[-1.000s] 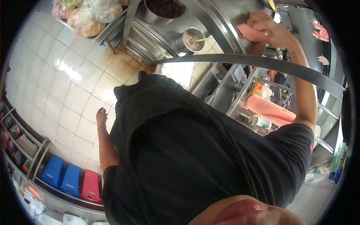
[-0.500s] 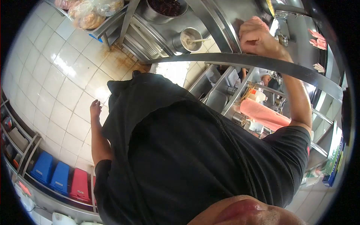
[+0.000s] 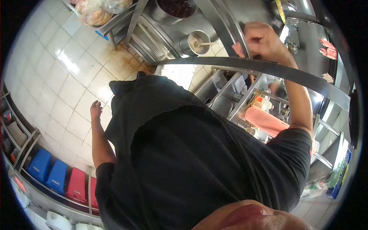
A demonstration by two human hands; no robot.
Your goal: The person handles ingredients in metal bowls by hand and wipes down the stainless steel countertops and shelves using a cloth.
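Observation:
My right hand (image 3: pixel 263 41) is closed on a pink cloth (image 3: pixel 238 50), part of which shows at the left of the fingers. Hand and cloth are against a steel upright (image 3: pixel 226 28) of the metal rack, just above its curved front rail (image 3: pixel 306 74). Motion blurs the fingers slightly. My left hand (image 3: pixel 96 110) hangs beside the black apron (image 3: pixel 149 103) over the tiled floor, its fingers loosely apart and nothing in it.
Behind the rack stand a pot of dark food (image 3: pixel 176 8) and a smaller pot (image 3: pixel 198 41) with a utensil. A pink towel (image 3: pixel 266 120) lies by steel containers at right. Bagged bread (image 3: pixel 97 15) sits upper left; blue bins (image 3: pixel 57 176) and red bins (image 3: pixel 78 186) line the lower left.
My right hand has moved the cloth left and down to the upright; the cloth, earlier above the fingers, now shows at their left. My left hand still hangs. The view has shifted slightly.

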